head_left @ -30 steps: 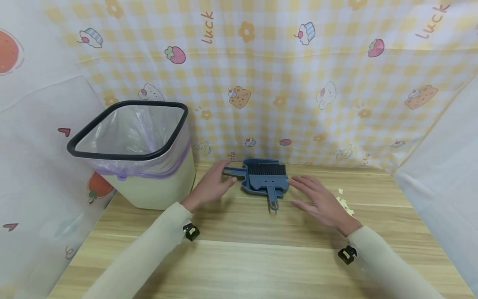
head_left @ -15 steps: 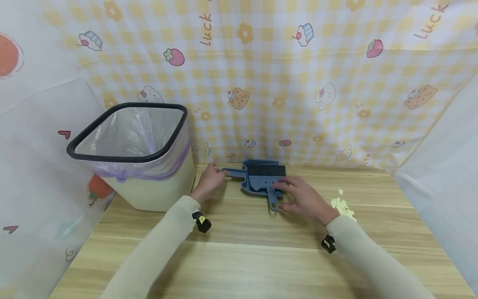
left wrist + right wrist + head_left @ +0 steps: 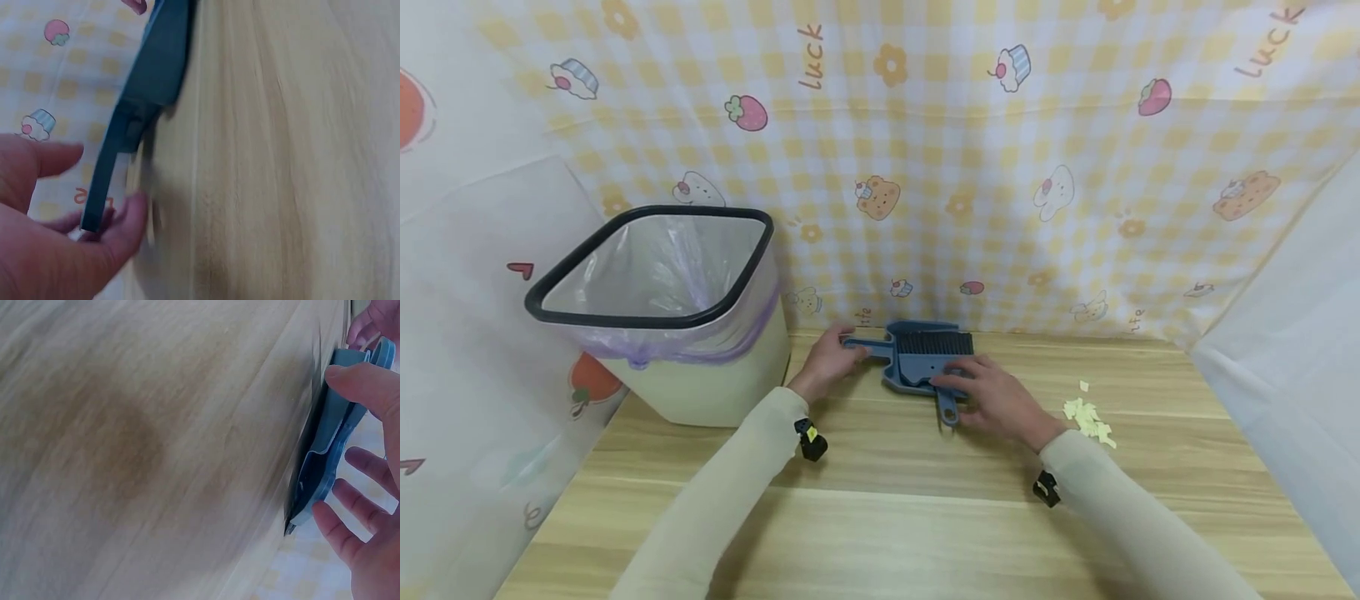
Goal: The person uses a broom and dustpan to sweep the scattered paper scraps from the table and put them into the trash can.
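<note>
The blue dustpan (image 3: 891, 382) lies near the back edge of the table, a brush (image 3: 917, 365) with black bristles resting on it. My left hand (image 3: 831, 364) is at the dustpan's handle; in the left wrist view the handle (image 3: 103, 181) runs between the thumb and fingers of my left hand (image 3: 50, 256), with the thumb standing apart from it. My right hand (image 3: 1000, 404) reaches over the brush handle (image 3: 947, 407), partly hiding the brush. In the right wrist view my right hand (image 3: 375, 550) has spread fingers, the thumb touching blue plastic (image 3: 350, 357).
A bin (image 3: 700, 392) with a black rim and a clear, purple-edged liner stands at the left. Small pale yellow scraps (image 3: 1086, 418) lie on the wooden table (image 3: 880, 533) right of my right hand. A patterned cloth (image 3: 962, 150) hangs behind.
My right hand has moved left onto the brush, uncovering more of the scraps. My left hand first drew back slightly, then came in around the dustpan's handle. Brush and dustpan stay in place.
</note>
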Demonstrator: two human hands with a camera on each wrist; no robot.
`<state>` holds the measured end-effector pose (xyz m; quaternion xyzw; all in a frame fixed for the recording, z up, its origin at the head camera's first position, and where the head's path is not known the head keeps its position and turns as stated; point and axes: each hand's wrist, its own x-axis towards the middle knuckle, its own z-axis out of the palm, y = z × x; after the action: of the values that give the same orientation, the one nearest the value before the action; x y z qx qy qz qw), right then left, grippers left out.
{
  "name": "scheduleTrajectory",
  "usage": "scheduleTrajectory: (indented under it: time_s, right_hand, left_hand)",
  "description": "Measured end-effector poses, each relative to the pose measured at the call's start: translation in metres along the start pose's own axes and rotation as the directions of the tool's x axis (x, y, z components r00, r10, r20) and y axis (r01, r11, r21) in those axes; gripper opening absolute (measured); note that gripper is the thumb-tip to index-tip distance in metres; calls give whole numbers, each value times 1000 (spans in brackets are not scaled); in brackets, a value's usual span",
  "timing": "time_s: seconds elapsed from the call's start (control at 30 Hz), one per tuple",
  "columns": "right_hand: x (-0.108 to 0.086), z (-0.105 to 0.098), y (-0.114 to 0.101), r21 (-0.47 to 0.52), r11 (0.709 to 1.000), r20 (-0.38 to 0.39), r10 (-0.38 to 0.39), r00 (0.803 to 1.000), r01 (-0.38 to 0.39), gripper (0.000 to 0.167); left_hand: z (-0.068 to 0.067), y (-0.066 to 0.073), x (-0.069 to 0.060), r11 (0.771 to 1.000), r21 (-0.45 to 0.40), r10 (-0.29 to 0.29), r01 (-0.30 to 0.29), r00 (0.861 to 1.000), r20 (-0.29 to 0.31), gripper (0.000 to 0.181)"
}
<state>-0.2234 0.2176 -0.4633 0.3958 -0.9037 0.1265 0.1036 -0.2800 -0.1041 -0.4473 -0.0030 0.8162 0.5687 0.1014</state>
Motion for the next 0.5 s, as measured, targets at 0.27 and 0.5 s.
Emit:
scheduleTrajectory:
  time_s: [0.27, 0.5]
  right_hand:
    - [1, 4, 2, -15, 1000, 2, -23, 1000, 23, 67]
    - [3, 4, 1, -30, 999, -8, -44, 999, 44, 66]
  left_hand:
    - [0, -5, 11, 999, 35, 32, -35, 995, 90, 71]
    - [0, -4, 19, 990, 105, 84, -95, 991, 101, 64]
